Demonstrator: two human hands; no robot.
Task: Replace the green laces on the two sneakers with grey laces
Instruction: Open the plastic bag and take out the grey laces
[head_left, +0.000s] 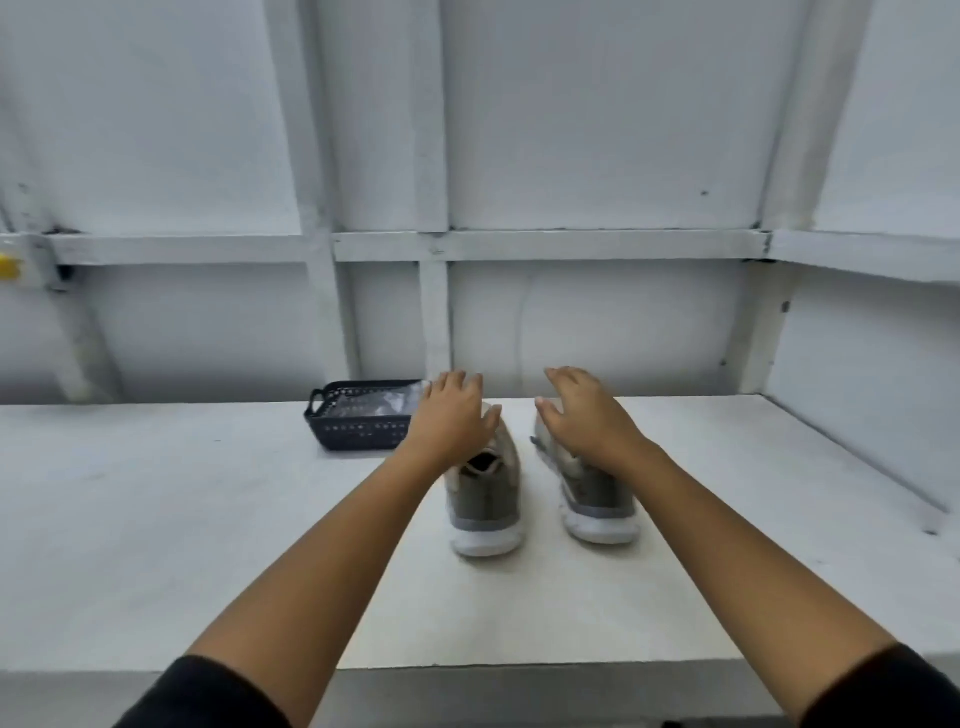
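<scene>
On the white tabletop (156, 519): a black perforated plastic basket (358, 423), then the left hand (449, 415), fingers straight and spread, gripping nothing, over the front of the left grey white-soled sneaker (485, 499) – heel nearest the viewer – and the right hand (582, 415), likewise loosely spread, over the right grey white-soled sneaker (597, 493), contact indiscernible.

L sneaker (485, 501) + R sneaker (597, 499): grey, white soles, upright on table (182, 519), side by side, not touching, heels twd me.

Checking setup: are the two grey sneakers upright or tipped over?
Upright: the left grey sneaker and right grey sneaker both sit on their white soles.
</scene>
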